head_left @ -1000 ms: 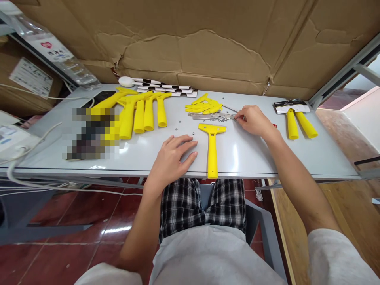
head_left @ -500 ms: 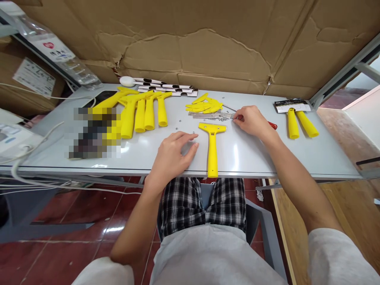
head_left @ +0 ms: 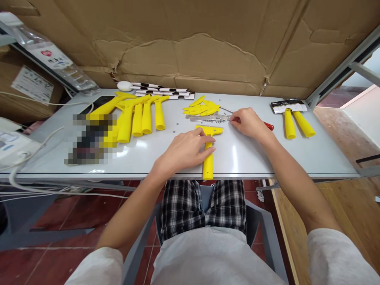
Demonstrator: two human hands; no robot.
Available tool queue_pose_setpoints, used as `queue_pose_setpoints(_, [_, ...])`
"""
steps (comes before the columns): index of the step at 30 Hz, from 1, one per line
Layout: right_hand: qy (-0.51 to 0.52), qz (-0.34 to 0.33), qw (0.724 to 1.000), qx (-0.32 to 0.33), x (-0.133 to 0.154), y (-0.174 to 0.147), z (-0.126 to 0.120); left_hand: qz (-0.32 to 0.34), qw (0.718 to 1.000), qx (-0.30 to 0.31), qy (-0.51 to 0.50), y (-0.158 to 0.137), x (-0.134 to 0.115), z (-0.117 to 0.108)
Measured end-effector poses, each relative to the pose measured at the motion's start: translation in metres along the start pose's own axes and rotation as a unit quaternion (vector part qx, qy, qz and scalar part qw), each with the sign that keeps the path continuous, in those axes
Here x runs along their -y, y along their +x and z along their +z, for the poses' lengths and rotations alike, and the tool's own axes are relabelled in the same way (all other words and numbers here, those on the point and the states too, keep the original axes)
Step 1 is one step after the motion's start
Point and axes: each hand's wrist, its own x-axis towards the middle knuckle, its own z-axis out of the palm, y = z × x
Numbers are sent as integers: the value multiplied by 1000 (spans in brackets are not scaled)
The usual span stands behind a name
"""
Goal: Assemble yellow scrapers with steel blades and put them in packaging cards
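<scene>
A yellow scraper (head_left: 208, 164) lies near the table's front edge, head pointing away from me. My left hand (head_left: 190, 147) is laid across its neck and the left of its head, index finger and thumb stretched out over the handle with a gap between them. My right hand (head_left: 245, 120) is pinched at the right end of the metal strips (head_left: 204, 118) and the small screws (head_left: 220, 120); anything between its fingertips is hidden. Yellow flat pieces (head_left: 203, 107) are heaped just behind the strips. A red-handled screwdriver (head_left: 268, 126) lies partly behind my right hand.
Several yellow scraper handles (head_left: 147, 118) lie to the left, beside a pixelated patch. Two yellow handles with a black-and-white card (head_left: 289, 106) rest at the right. Folded patterned card (head_left: 166, 91) and a white spoon (head_left: 124, 86) lie along the cardboard (head_left: 190, 55). A plastic bottle (head_left: 56, 59) leans at left.
My left hand has moved right, from beside the scraper onto its neck. My right hand stays by the strips and screws, its fingers still pinched.
</scene>
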Motion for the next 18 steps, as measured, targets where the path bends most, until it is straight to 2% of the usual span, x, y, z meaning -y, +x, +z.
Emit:
queue_pose_setpoints(8, [-15,-3,1000,4,1,-1,0,14,999,13,49,-7,14,-5])
queue_pose_setpoints(18, [-30,18,999,23,2,1,1,10,994,-5,109,-3,-2,4])
